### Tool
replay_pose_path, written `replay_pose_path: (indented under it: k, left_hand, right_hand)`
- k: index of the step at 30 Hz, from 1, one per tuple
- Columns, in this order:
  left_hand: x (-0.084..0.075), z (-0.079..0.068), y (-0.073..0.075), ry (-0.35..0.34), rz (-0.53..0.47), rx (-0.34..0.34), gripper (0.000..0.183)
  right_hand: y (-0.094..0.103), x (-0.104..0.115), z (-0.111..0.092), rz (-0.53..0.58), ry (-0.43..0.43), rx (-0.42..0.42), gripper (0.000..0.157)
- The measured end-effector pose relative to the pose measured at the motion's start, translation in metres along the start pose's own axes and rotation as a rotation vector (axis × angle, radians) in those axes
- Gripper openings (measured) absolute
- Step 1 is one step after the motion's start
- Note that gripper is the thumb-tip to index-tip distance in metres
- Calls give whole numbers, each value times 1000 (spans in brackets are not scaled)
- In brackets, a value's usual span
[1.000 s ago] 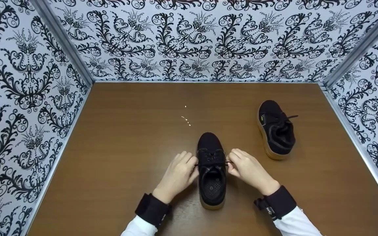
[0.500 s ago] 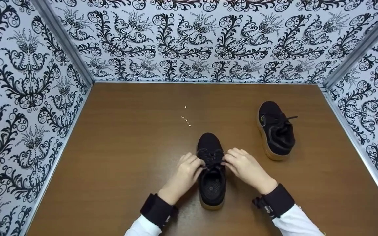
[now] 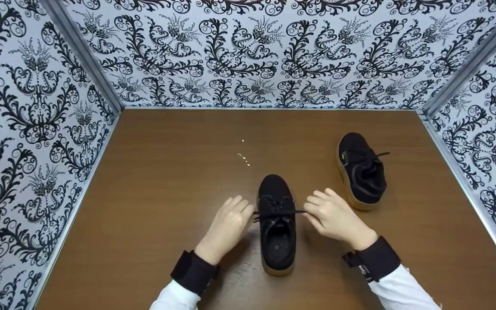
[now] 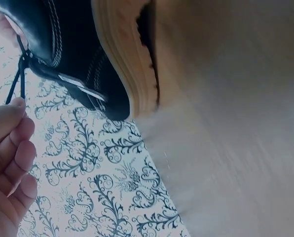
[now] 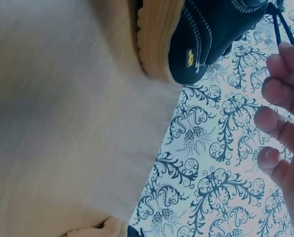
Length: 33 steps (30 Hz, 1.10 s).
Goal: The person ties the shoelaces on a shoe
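A black shoe (image 3: 274, 186) with a tan sole stands on the table in front of me, toe pointing away. On its left side my left hand (image 3: 230, 219) pinches the shoelace between thumb and forefinger. Across the shoe, my right hand (image 3: 334, 215) pinches the lace on the other side. The shoelace (image 3: 299, 211) is stretched out sideways between both hands, above the tongue. In the left wrist view two strands of shoelace (image 4: 22, 81) run from a knot to the fingertips. Two strands of shoelace (image 5: 279, 28) likewise reach my right fingers in the right wrist view.
A second black shoe (image 3: 366, 189) with a tan sole stands on the brown table (image 3: 166, 172) at the right, beyond my right hand. Patterned walls (image 3: 248, 51) enclose the table at the back and sides. Small bright specks (image 3: 244, 159) show beyond the first shoe.
Half a second ago both hands came together over the lacing. Now they have moved apart to either side, drawing the lace out taut. Both shoes have stayed in place.
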State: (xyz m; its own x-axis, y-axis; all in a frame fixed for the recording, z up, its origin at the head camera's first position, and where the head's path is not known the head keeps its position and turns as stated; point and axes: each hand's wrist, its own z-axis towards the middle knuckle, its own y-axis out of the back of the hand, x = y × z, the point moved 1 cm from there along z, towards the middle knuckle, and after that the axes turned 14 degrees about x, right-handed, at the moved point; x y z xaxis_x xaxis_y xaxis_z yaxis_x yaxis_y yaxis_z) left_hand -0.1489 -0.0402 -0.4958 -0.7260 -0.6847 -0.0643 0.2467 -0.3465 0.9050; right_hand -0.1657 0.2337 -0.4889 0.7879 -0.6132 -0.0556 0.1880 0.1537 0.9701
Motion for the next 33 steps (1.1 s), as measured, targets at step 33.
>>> replay_pose_path:
  k: [33]
  left_hand:
    - [21, -17, -13, -44, 39, -22, 8]
  right_hand:
    - [-22, -13, -9, 57, 150, -67, 20]
